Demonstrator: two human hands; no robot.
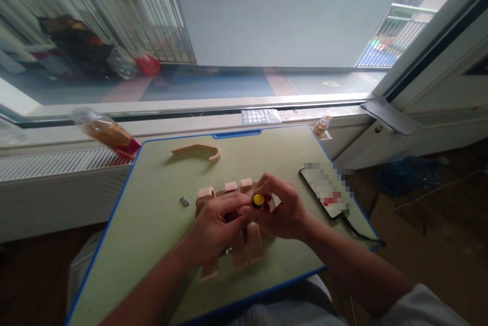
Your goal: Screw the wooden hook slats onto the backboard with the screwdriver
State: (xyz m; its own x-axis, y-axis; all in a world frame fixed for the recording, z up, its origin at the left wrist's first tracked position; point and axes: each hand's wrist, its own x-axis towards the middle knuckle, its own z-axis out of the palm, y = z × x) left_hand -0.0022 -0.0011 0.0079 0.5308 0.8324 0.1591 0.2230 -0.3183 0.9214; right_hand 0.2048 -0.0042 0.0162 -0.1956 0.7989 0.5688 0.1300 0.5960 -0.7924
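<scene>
In the middle of the table lies a brown piece with several curved tan strips (239, 252), which look like leather or thin wood. My left hand (221, 219) rests over it, fingers closed on its upper part and reaching toward my right hand. My right hand (280, 209) is wrapped round what looks like a screwdriver (258, 201), its yellow and black handle end facing up at me. The screwdriver's tip and the spot under my fingers are hidden. A small grey metal cylinder (184, 201) lies left of the piece. Farther back rests a loose hooked tan strip (198, 150).
A phone (322, 191) with a dark strap lies at the table's right side. The pale table (145, 244) has a blue edge. A drink bottle (110, 132) leans at the far left, and a smaller bottle (322, 125) stands by the window sill (183, 127).
</scene>
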